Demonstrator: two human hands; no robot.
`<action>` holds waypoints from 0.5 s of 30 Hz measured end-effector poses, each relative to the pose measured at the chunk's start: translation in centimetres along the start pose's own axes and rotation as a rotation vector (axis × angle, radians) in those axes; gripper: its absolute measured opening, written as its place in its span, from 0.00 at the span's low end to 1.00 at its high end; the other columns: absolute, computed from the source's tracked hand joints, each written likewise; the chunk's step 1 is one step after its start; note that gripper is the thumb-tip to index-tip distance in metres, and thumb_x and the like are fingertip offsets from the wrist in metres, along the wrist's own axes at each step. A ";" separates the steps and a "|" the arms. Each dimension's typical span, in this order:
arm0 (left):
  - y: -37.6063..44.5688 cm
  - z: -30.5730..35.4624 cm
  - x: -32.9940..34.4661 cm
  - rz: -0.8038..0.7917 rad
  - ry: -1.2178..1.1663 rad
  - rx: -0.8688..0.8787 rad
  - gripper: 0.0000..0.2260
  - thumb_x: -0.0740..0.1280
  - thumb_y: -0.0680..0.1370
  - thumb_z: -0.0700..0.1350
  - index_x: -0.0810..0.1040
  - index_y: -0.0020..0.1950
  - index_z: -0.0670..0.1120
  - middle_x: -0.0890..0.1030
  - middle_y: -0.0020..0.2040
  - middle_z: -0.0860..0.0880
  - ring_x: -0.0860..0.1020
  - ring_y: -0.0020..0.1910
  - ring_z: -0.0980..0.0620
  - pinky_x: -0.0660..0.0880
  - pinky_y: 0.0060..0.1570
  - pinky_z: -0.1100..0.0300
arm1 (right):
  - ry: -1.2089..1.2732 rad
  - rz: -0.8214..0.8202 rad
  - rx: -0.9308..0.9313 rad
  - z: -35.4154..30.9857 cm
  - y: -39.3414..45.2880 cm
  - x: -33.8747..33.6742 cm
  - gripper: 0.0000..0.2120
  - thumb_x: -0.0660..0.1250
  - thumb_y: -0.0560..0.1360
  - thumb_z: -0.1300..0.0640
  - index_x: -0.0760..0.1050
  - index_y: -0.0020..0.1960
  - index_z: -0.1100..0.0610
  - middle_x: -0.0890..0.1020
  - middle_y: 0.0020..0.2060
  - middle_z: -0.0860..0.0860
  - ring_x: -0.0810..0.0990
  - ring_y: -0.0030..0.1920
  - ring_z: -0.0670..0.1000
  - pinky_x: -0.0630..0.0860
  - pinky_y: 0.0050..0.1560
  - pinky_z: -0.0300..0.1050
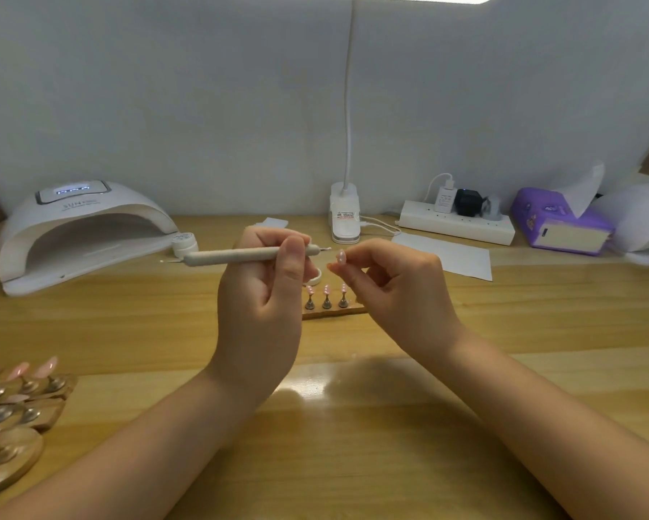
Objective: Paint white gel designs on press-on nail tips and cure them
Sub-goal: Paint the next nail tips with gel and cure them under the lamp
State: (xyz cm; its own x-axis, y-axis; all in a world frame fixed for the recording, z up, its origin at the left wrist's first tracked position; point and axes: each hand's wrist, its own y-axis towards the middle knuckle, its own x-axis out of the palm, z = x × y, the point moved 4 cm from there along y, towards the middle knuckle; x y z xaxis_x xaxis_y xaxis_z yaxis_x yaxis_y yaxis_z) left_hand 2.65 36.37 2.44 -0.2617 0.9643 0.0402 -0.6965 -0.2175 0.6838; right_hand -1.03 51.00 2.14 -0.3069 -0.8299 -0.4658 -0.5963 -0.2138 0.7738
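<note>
1. we see the left hand point(263, 290) up above the wooden table point(353, 463), its fingers curled tight around a long grey pen tool point(240, 255).
2. the pen tool lies flat, side to side, with one thin tip poking out at each end.
3. the right hand point(394, 287) pinches one small pink nail tip point(341, 255) between its thumb and first finger, just beside the right end of the pen tool.
4. behind the hands, three more pink nail tips point(326, 290) stand on little metal stands on a small wooden base point(334, 313).
5. a little white jar point(183, 243) sits by the mouth of the white nail lamp point(79, 234) at the back left.
6. at the front left, more pink tips on stands point(15, 392) are packed close.
7. at the back we see a clip lamp point(344, 215), a power strip point(458, 221) and a purple tissue pack point(559, 223).
</note>
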 end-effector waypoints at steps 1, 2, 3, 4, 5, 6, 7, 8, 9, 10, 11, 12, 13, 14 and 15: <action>0.0 0.2 0.0 -0.005 0.013 0.019 0.05 0.59 0.80 0.47 0.73 0.46 0.50 0.80 0.37 0.56 0.78 0.35 0.59 0.74 0.37 0.69 | 0.004 0.005 -0.003 -0.1 0.0 -0.1 0.05 0.71 0.74 0.57 0.83 0.48 0.58 0.78 0.35 0.41 0.78 0.32 0.45 0.77 0.35 0.39; 0.0 0.3 0.1 -0.010 0.027 0.039 0.05 0.59 0.80 0.47 0.73 0.46 0.50 0.80 0.36 0.56 0.77 0.35 0.58 0.74 0.36 0.69 | 0.007 0.009 -0.006 -0.2 0.1 -0.1 0.06 0.71 0.74 0.57 0.83 0.48 0.58 0.78 0.36 0.41 0.78 0.32 0.45 0.77 0.35 0.39; -0.1 0.4 0.1 -0.015 0.041 0.058 0.05 0.60 0.81 0.47 0.73 0.46 0.51 0.79 0.36 0.56 0.77 0.34 0.58 0.73 0.36 0.69 | 0.010 0.013 -0.009 -0.3 0.1 -0.1 0.06 0.71 0.74 0.57 0.83 0.48 0.58 0.78 0.36 0.41 0.79 0.32 0.45 0.77 0.35 0.39; -0.1 0.5 0.1 -0.019 0.052 0.074 0.05 0.60 0.81 0.48 0.72 0.46 0.51 0.79 0.36 0.55 0.77 0.34 0.57 0.73 0.35 0.70 | 0.011 0.016 -0.014 -0.4 0.1 -0.2 0.06 0.71 0.74 0.57 0.83 0.48 0.58 0.78 0.36 0.41 0.79 0.33 0.45 0.77 0.36 0.39; -0.1 0.6 0.2 -0.022 0.058 0.088 0.05 0.60 0.81 0.49 0.72 0.46 0.52 0.79 0.36 0.55 0.77 0.34 0.57 0.73 0.35 0.70 | 0.009 0.017 -0.020 -0.4 0.1 -0.2 0.06 0.70 0.74 0.57 0.83 0.49 0.58 0.78 0.36 0.41 0.79 0.33 0.45 0.77 0.36 0.38; -0.1 0.7 0.2 -0.022 0.061 0.098 0.05 0.59 0.80 0.50 0.72 0.46 0.52 0.79 0.36 0.55 0.77 0.34 0.56 0.73 0.35 0.70 | 0.006 0.018 -0.027 -0.5 0.2 -0.2 0.06 0.70 0.74 0.57 0.83 0.49 0.58 0.78 0.36 0.41 0.79 0.33 0.45 0.77 0.36 0.38; 0.0 0.8 0.2 -0.020 0.061 0.106 0.05 0.59 0.80 0.50 0.72 0.46 0.53 0.79 0.36 0.55 0.77 0.34 0.56 0.73 0.35 0.70 | 0.003 0.020 -0.035 -0.6 0.2 -0.2 0.06 0.70 0.75 0.57 0.82 0.49 0.58 0.78 0.36 0.41 0.79 0.33 0.45 0.77 0.36 0.38; 0.0 0.8 0.1 -0.017 0.061 0.113 0.05 0.58 0.80 0.50 0.72 0.46 0.53 0.79 0.36 0.55 0.77 0.33 0.57 0.73 0.35 0.70 | 0.002 0.022 -0.044 -0.6 0.2 -0.2 0.06 0.70 0.75 0.57 0.82 0.49 0.59 0.78 0.36 0.41 0.79 0.33 0.44 0.77 0.36 0.38; 0.0 0.9 0.1 -0.015 0.060 0.121 0.05 0.59 0.80 0.50 0.72 0.46 0.53 0.79 0.35 0.55 0.77 0.33 0.57 0.73 0.34 0.70 | 0.001 0.025 -0.052 -0.6 0.2 -0.2 0.06 0.70 0.75 0.58 0.82 0.49 0.59 0.78 0.36 0.41 0.79 0.33 0.44 0.78 0.36 0.38; 0.1 1.0 0.1 -0.013 0.059 0.130 0.05 0.59 0.80 0.50 0.71 0.46 0.54 0.79 0.35 0.54 0.77 0.33 0.56 0.73 0.34 0.70 | 0.005 0.026 -0.057 -0.6 0.2 -0.2 0.06 0.70 0.75 0.58 0.82 0.49 0.59 0.78 0.36 0.41 0.79 0.34 0.45 0.78 0.36 0.39; 0.2 1.1 0.1 -0.011 0.059 0.141 0.05 0.59 0.80 0.50 0.71 0.46 0.54 0.78 0.35 0.54 0.77 0.32 0.56 0.73 0.34 0.68 | 0.014 0.023 -0.059 -0.6 0.2 -0.2 0.06 0.70 0.75 0.58 0.82 0.49 0.59 0.79 0.37 0.42 0.80 0.34 0.45 0.78 0.37 0.40; 0.2 1.2 0.1 -0.011 0.058 0.152 0.05 0.59 0.81 0.49 0.71 0.46 0.54 0.78 0.35 0.53 0.77 0.32 0.55 0.74 0.34 0.67 | 0.028 0.018 -0.058 -0.6 0.1 -0.2 0.06 0.70 0.75 0.58 0.82 0.49 0.59 0.80 0.37 0.43 0.81 0.35 0.46 0.78 0.37 0.41; 0.3 1.3 0.1 -0.010 0.057 0.160 0.05 0.58 0.81 0.49 0.71 0.46 0.54 0.78 0.35 0.53 0.77 0.33 0.55 0.74 0.35 0.66 | 0.042 0.012 -0.057 -0.6 0.1 -0.1 0.06 0.69 0.75 0.58 0.82 0.49 0.60 0.81 0.37 0.45 0.81 0.35 0.46 0.78 0.37 0.42; 0.3 1.3 0.0 -0.008 0.055 0.161 0.05 0.58 0.81 0.49 0.71 0.46 0.54 0.78 0.35 0.53 0.77 0.33 0.55 0.74 0.35 0.65 | 0.054 0.006 -0.056 -0.6 0.1 0.0 0.07 0.69 0.75 0.58 0.82 0.49 0.60 0.82 0.37 0.47 0.82 0.35 0.47 0.79 0.36 0.43; 0.4 1.3 0.0 -0.003 0.053 0.158 0.05 0.58 0.81 0.49 0.71 0.47 0.54 0.78 0.34 0.54 0.77 0.33 0.55 0.74 0.36 0.64 | 0.061 0.001 -0.059 -0.7 0.0 0.1 0.07 0.69 0.75 0.58 0.82 0.49 0.60 0.83 0.37 0.49 0.82 0.35 0.47 0.79 0.36 0.44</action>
State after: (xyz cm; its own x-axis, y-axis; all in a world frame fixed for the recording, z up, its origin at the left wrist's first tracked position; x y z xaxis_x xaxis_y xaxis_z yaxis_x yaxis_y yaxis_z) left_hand 3.26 36.49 3.68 -0.2977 0.9547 0.0018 -0.5846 -0.1838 0.7902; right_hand -0.57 50.60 2.44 -0.2606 -0.8599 -0.4389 -0.5509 -0.2410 0.7991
